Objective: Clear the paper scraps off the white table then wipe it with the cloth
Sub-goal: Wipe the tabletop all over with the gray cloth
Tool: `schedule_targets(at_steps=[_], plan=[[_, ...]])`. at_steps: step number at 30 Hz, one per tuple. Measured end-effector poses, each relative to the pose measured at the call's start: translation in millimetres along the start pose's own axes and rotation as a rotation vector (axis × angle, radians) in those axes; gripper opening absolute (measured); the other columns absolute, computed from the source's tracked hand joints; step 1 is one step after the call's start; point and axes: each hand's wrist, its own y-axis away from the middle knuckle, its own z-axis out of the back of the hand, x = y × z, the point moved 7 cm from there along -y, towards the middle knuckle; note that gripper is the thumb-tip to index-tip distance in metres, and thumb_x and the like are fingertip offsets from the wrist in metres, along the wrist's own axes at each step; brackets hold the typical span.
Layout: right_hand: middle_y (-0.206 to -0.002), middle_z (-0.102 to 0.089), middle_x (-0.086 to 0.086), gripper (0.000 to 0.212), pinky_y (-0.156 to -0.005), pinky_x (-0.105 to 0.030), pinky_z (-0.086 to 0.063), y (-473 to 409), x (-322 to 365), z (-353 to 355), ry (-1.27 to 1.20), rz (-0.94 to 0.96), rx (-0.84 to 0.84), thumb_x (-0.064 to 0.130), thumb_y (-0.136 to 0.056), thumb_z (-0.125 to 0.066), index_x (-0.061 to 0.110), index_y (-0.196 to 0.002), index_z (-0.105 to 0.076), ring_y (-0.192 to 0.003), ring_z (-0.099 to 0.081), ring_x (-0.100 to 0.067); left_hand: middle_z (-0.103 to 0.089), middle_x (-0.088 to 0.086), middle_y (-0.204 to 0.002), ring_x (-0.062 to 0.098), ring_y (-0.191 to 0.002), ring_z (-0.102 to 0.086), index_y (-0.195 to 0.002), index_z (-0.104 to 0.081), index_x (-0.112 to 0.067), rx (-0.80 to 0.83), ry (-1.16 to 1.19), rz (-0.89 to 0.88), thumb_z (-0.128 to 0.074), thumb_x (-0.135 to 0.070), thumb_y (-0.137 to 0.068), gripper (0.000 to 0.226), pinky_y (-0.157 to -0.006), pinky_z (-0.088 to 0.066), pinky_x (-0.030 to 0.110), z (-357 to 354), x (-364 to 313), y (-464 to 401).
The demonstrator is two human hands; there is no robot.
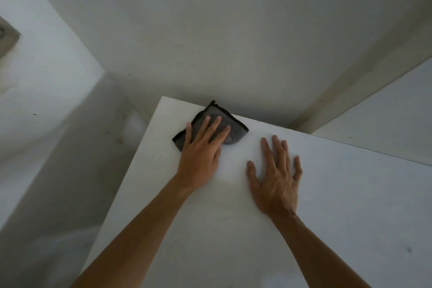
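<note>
Left hand (pixel 201 154) flat, fingers straight, pressing the grey cloth (pixel 231 131) at the white table (pixel 350 206) far corner, right hand (pixel 275 177) splayed flat beside it, holding nothing, wall (pixel 210 30) close behind.

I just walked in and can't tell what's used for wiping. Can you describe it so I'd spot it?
Find the white table, then its far left corner. There the left hand presses flat on a folded cloth, the only dark thing there: grey with black edging.

Dim, soft daylight (edges bowed, slightly blurred).
</note>
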Motion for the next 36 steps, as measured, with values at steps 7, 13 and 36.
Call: schedule_targets(at_steps=[7, 13, 36], plan=[[-0.172, -0.009, 0.004, 0.07, -0.127, -0.051, -0.004, 0, -1, -1, -0.002, 0.003, -0.005, 0.063, -0.102, -0.031, 0.029, -0.162, -0.022, -0.159, 0.002, -0.015, -0.035, 0.013, -0.159, 0.04, -0.146, -0.031, -0.145, -0.051, -0.018, -0.094, 0.055, 0.419, -0.049, -0.006, -0.095, 0.051, -0.117, -0.025, 0.061, 23, 123, -31], [-0.172, -0.009, 0.005, 0.069, -0.127, -0.051, -0.004, 0, -1, 0, -0.004, -0.005, -0.011, 0.062, -0.101, -0.034, 0.029, -0.162, -0.023, -0.159, 0.002, -0.015, -0.04, 0.019, -0.154, 0.035, -0.143, -0.04, -0.142, -0.049, -0.001, -0.359, 0.11, 0.353, -0.041, 0.009, -0.094, 0.05, -0.114, -0.035, 0.038, 81, 112, -14], [-0.171, -0.014, 0.003, 0.066, -0.127, -0.05, -0.005, 1, 0, 2, -0.041, 0.006, -0.034, 0.058, -0.102, -0.038, 0.028, -0.16, -0.027, -0.158, -0.003, -0.016, -0.044, 0.015, -0.153, 0.04, -0.145, -0.034, -0.143, -0.05, -0.002, -0.053, 0.07, -0.034, -0.029, 0.001, -0.085, 0.061, -0.113, -0.026, 0.069, 28, 30, 14]])
